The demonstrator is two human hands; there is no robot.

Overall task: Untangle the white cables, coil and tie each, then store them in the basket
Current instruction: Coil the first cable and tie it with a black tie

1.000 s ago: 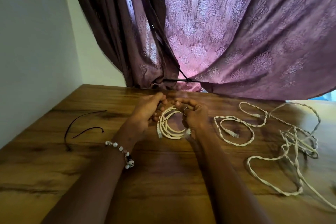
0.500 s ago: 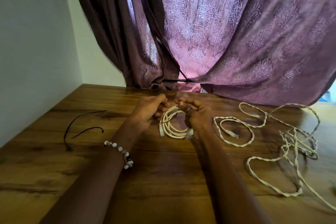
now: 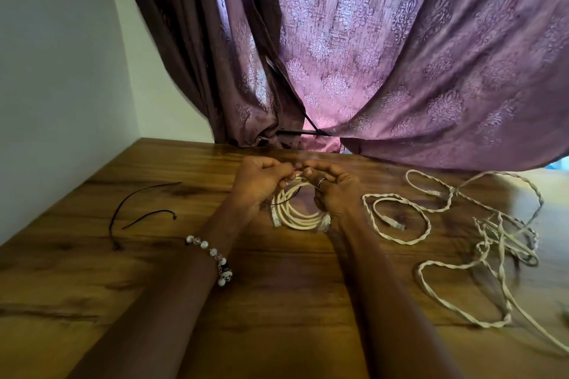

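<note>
A coiled white cable lies on the wooden table between my hands. My left hand and my right hand pinch a thin dark tie at the top of the coil, fingertips almost touching. To the right, a twisted pair of white cables loops across the table and runs into a tangled heap. No basket is in view.
Two dark cords lie on the table's left part. A white wall borders the left side. Purple curtains hang along the far edge, their hem resting near the tabletop.
My fingertips have drawn closer together over the top of the coil, and the thin dark tie now shows between them. The loose cables have not moved.
</note>
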